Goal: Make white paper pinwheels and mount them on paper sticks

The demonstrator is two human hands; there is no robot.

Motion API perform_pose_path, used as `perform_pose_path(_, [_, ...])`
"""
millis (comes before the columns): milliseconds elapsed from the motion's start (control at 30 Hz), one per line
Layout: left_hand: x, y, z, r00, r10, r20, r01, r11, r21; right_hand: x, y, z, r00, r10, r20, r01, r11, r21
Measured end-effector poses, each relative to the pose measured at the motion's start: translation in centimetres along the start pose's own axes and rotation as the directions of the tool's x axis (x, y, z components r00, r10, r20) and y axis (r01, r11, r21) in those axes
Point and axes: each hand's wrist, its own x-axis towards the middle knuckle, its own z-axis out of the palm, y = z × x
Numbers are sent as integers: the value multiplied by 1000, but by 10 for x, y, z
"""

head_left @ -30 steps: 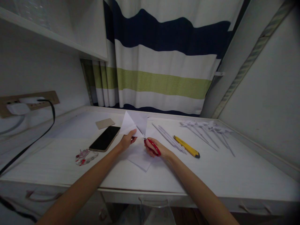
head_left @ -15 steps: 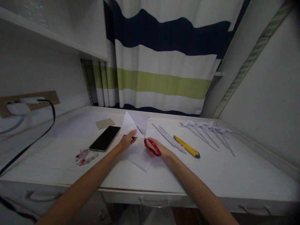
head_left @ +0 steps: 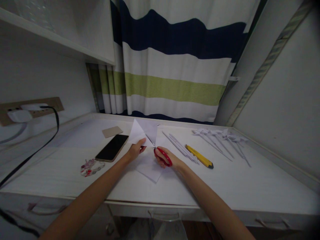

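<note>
My left hand pinches the lower edge of a white sheet of paper, which is raised above the desk. Red-handled scissors are gripped in my right hand. Their blades reach up and left into the sheet, along a line that runs diagonally from its top corner. Below both hands, another white paper lies flat on the desk, partly covered by my right hand.
A black phone, a beige card and a floral fabric item lie at left. To the right are rolled paper sticks, a yellow utility knife and several paper pinwheels. A striped curtain hangs behind.
Almost nothing differs. The right side of the held sheet has shifted very slightly, while both hands keep their grip in the same place.
</note>
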Motion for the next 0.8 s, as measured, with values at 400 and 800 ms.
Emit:
perform_pose_path(400, [4, -3, -2, 999, -39, 22, 37, 997, 75, 1, 0, 1, 1000, 3, -13, -4, 1000, -17])
perform_pose_path(800, [0, -4, -1, 1000, 2, 19, -4, 997, 81, 0, -4, 3, 1000, 7, -4, -7, 1000, -10])
